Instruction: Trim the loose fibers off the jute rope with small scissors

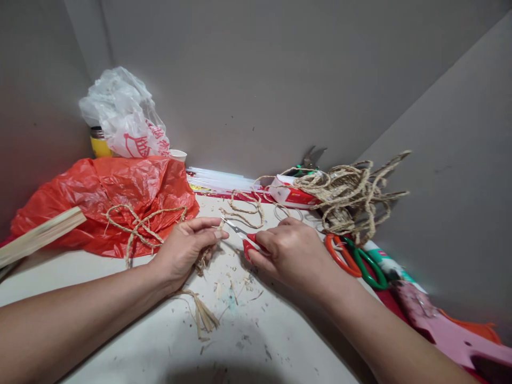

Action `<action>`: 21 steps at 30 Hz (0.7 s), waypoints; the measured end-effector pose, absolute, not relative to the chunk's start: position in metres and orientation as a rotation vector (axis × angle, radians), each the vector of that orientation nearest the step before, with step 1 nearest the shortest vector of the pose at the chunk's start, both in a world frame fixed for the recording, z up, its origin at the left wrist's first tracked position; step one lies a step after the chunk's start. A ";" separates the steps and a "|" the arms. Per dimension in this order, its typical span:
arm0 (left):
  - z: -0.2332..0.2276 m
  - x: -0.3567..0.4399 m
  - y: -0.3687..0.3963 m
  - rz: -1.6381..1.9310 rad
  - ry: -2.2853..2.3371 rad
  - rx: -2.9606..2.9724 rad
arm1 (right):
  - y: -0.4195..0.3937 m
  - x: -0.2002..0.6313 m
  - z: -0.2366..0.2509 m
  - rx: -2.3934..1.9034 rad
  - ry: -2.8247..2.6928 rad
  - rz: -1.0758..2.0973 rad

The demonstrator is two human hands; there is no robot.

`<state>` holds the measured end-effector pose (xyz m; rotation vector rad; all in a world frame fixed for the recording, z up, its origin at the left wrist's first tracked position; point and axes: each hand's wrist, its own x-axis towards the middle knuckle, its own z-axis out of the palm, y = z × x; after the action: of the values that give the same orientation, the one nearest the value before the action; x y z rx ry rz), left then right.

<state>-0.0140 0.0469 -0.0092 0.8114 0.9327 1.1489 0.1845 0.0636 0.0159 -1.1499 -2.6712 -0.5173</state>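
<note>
My left hand pinches a braided straw cord, its pale end poking out past the thumb and forefinger. A darker bundle of the straw hangs below those fingers, and a frayed straw tassel lies on the table under the wrist. My right hand is closed around small red-handled scissors. The scissor blades point left, with their tips at the cord's end by my left fingertips. I cannot tell whether the blades touch it. More straw cord loops over the red plastic bag to the left.
A red plastic bag, a white bag and straw strips stand left. Clear sticks lie at the back. A rope heap, orange-handled scissors and a pink glue gun are right. Scraps litter the white table.
</note>
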 end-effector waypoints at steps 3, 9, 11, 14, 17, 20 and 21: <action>-0.009 -0.014 0.047 1.149 0.934 0.804 | 0.064 0.184 0.016 -1.145 -2.680 -0.504; -0.009 -0.013 0.047 1.147 0.935 0.799 | 0.064 0.184 0.016 -1.163 -2.684 -0.417; -0.009 -0.013 0.047 1.149 0.941 0.801 | 0.065 0.184 0.016 -1.186 -2.669 -0.361; -0.007 -0.014 0.046 1.152 0.953 0.812 | 0.065 0.184 0.014 -1.260 -2.574 -0.210; -0.004 -0.013 0.045 1.150 0.951 0.832 | 0.066 0.182 0.011 -1.293 -2.482 0.007; -0.002 -0.013 0.044 1.144 0.957 0.842 | 0.065 0.181 0.010 -1.276 -2.495 0.155; -0.002 -0.013 0.044 1.145 0.960 0.842 | 0.064 0.181 0.010 -1.280 -2.502 0.174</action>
<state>-0.0126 0.0440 -0.0021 0.8422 0.9601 1.1455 0.1808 0.0643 0.0102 -1.2803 -2.5023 0.1740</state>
